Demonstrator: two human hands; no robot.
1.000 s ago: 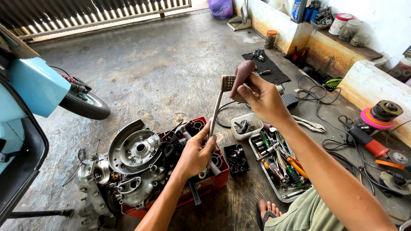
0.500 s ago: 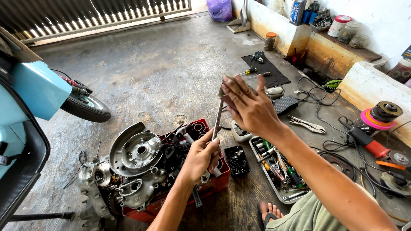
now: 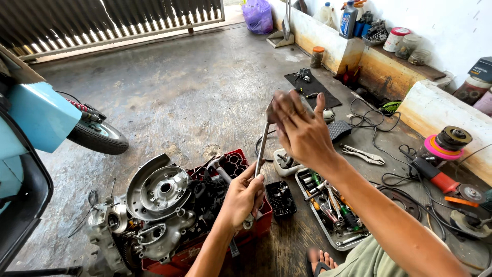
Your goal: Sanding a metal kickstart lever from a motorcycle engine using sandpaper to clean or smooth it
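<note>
Steel, long and slim, the metal rod tool [image 3: 261, 149] stands nearly upright above the red plastic crate [image 3: 256, 225] of engine parts, beside the grey aluminium engine casing [image 3: 154, 205] that rests on the concrete floor [image 3: 195, 87]. The left hand [image 3: 243, 197] is closed around the rod's lower end, fingers wrapped tight, while the right hand [image 3: 300, 128] cups over the top end, fingers curled and blurred, so whether it grips a handle there cannot be told. Judging from this, the step goes best if the lower grip keeps the shaft steady and in line while the upper hand does the work, pressing straight along the rod so its tip does not slip sideways. A metal tray of small tools [image 3: 333, 210] lies just beside.
</note>
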